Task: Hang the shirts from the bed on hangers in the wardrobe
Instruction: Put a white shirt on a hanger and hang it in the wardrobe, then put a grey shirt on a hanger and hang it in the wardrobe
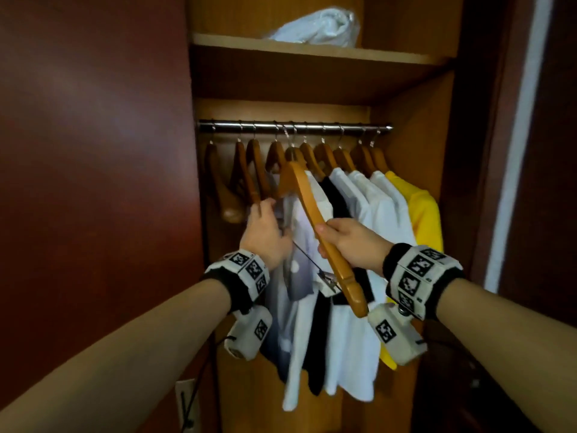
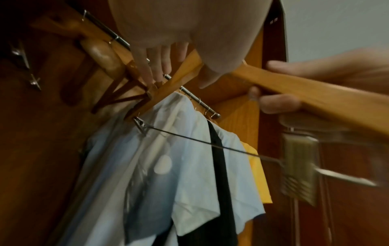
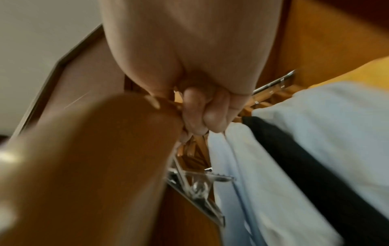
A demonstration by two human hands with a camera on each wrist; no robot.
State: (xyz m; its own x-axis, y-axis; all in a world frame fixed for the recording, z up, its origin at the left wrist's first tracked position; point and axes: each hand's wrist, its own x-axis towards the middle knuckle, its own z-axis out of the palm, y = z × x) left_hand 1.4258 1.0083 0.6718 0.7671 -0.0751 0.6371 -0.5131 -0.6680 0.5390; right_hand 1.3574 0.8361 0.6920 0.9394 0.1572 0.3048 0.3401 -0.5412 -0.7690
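My right hand grips one arm of a light wooden hanger with a metal clip bar. The hanger is tilted, and its hook is up by the steel rail. I cannot tell whether it rests on the rail. My left hand reaches in beside it with straight fingers among the empty wooden hangers. It holds nothing. A pale blue dotted shirt hangs just behind both hands. In the right wrist view the curled fingers wrap the blurred hanger.
Several white shirts, a black one and a yellow one hang on the right part of the rail. A white bag lies on the shelf above. The dark red wardrobe door stands at the left.
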